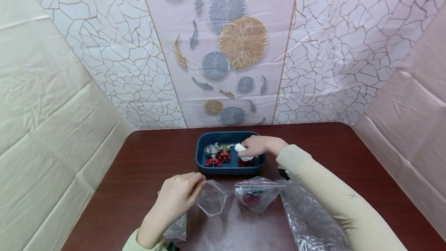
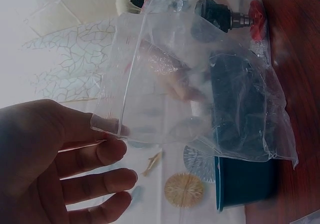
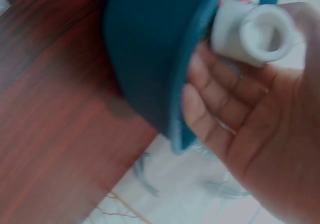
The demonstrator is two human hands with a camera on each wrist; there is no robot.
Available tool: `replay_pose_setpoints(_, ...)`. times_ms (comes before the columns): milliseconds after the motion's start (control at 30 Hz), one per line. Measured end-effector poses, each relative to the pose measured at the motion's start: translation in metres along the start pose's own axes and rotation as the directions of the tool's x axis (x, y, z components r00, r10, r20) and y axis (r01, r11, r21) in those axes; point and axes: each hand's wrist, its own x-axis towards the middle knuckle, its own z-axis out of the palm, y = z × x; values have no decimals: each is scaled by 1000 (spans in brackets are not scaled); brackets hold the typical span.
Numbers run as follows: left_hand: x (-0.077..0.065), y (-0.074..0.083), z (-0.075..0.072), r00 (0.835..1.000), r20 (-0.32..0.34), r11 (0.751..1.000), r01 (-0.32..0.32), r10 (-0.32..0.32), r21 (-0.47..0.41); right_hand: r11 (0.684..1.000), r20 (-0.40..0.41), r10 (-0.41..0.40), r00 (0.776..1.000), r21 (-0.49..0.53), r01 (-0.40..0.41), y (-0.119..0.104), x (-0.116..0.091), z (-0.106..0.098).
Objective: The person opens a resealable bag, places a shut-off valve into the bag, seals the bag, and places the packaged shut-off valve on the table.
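Observation:
My left hand [image 1: 179,195] pinches the edge of a clear zip bag [image 1: 211,200] between thumb and forefinger; the other fingers are spread loosely in the left wrist view. The bag hangs with its mouth apart, nothing visible inside. Over the right end of a blue bin [image 1: 230,171], my right hand [image 1: 259,145] holds a white plastic pipe fitting [image 3: 232,31], its round opening facing the right wrist camera. Valves with red handwheels [image 1: 213,162] lie in the bin's left half. Another red handwheel [image 1: 246,163] shows beneath the right hand.
A second zip bag [image 1: 262,189] containing a red-handled valve [image 2: 257,21] stands right of the first. Clear plastic sheeting [image 1: 310,216] lies under my right forearm, and a further plastic packet [image 1: 177,227] is beside my left wrist. Patterned cloth walls [image 1: 139,69] enclose the dark red table [image 1: 299,135].

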Motion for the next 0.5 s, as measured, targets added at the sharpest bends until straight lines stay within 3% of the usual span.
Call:
replay_pose_setpoints(267,1,1,-3,1000,13,1000,-4,4,-1,994,-164,-1,987,-108,-17,-17,-7,5)
replay_pose_setpoints(500,0,3,-2,1000,12,1000,10,-10,-6,995,-190,2,982,-97,-21,-18,-7,14)
